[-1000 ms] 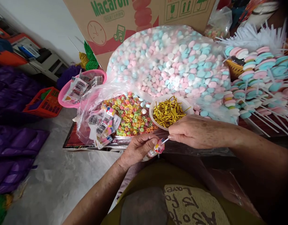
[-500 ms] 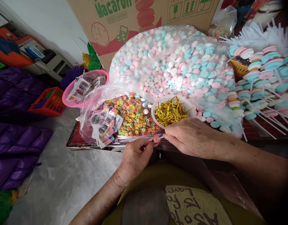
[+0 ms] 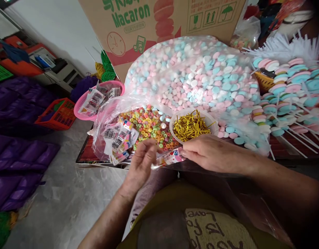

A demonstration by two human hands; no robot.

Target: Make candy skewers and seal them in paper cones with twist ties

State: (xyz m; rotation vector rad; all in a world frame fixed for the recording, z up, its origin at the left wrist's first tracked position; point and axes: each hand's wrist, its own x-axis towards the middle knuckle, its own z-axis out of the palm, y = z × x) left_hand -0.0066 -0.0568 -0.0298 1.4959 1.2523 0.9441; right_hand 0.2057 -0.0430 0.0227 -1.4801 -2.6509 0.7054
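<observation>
My right hand (image 3: 213, 154) pinches a small clear packet with pink and red candy (image 3: 172, 158) at its fingertips, just in front of a white bowl of gold twist ties (image 3: 191, 125). My left hand (image 3: 141, 159) is raised beside the packet's left end, slightly blurred, with its fingers loosely bent and apart and nothing seen in them. It hovers near the open bag of coloured ring candies (image 3: 149, 126) and a stack of small printed wrappers (image 3: 119, 140).
A big clear bag of pink, blue and white candies (image 3: 196, 72) lies behind the bowl, under a Macaron carton (image 3: 138, 20). Candy sticks (image 3: 291, 93) pile up at the right. A pink basket of wrappers (image 3: 97, 100), a red basket (image 3: 57, 114) and purple bags (image 3: 19, 155) stand on the left.
My left hand has let go of the packet and lifted toward the ring candies. The right hand keeps the packet, which now lies flatter and further left.
</observation>
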